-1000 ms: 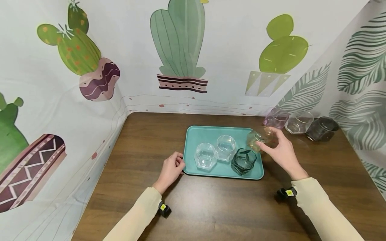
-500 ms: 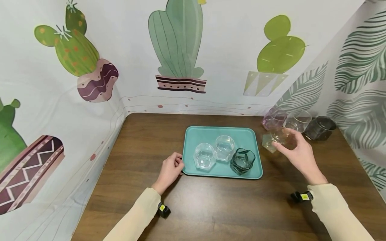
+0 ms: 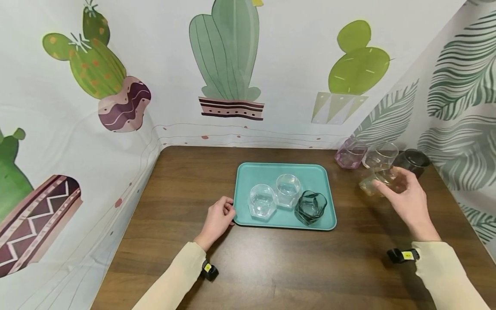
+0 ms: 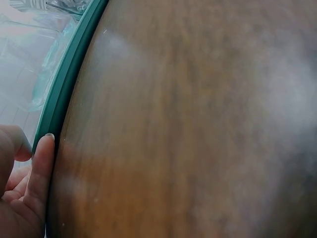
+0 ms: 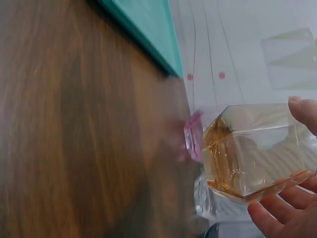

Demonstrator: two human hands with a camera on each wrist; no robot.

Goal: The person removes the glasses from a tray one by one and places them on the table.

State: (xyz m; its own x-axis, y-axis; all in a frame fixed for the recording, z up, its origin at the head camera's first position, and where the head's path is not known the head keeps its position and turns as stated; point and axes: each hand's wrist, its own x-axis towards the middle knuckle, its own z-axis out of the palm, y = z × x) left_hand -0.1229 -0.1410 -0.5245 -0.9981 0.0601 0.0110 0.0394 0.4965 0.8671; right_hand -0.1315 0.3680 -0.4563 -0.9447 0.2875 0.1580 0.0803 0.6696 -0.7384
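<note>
My right hand (image 3: 412,204) grips an amber-tinted drinking glass (image 3: 370,183) with thumb and fingers around its sides. In the right wrist view the glass (image 5: 262,153) is tilted and held above the table, its thick faceted base turned away from the palm. At the left front corner of a teal tray (image 3: 244,174), my left hand (image 3: 216,220) pinches the rim; its thumb (image 4: 42,168) lies along the outer edge in the left wrist view. Two clear glasses, one left (image 3: 262,202) and one behind it (image 3: 288,190), stand on the tray beside a dark green glass (image 3: 311,207).
A row of glasses stands along the back right: a purple one (image 3: 350,154), a clear one (image 3: 380,153) and a dark grey one (image 3: 413,161). Behind the brown wooden table (image 3: 263,271) hangs a cactus-printed backdrop (image 3: 294,77).
My right hand has carried the amber glass rightward, from over the tray's right edge to in front of the back-right row. The left hand has stayed at the tray's corner.
</note>
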